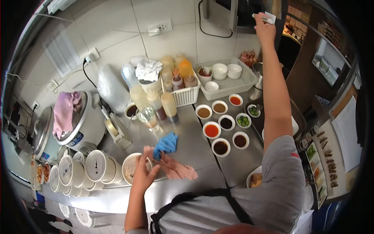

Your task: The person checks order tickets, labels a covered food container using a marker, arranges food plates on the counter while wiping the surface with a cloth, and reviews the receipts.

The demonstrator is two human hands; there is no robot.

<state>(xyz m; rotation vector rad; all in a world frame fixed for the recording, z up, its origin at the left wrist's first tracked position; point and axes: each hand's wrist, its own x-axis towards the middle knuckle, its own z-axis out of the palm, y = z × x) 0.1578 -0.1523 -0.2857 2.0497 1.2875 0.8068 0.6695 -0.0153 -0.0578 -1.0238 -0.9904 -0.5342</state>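
My left hand point(144, 175) is over the right side of a round white bowl point(127, 180) with pale contents, thumb and fingers apart. A pink cloth point(177, 169) lies beside that hand, with a crumpled blue cloth point(166, 143) just behind it. Up at the far right, my right hand point(265, 30) is closed round a slim white-and-green stick point(257, 16), perhaps a pen. A small white paper point(270, 17) shows right behind it, against a dark appliance point(248, 17). I cannot tell whether the stick touches the paper.
White lidded tubs point(97, 167) are stacked at the left, before a rice cooker point(82, 130). Sauce bowls point(211, 130) stand mid-counter. Behind are squeeze bottles point(169, 104), a glass mug point(149, 118), a tape dispenser point(118, 132) and a basket point(246, 79) with bowls. My right arm crosses the counter's right part.
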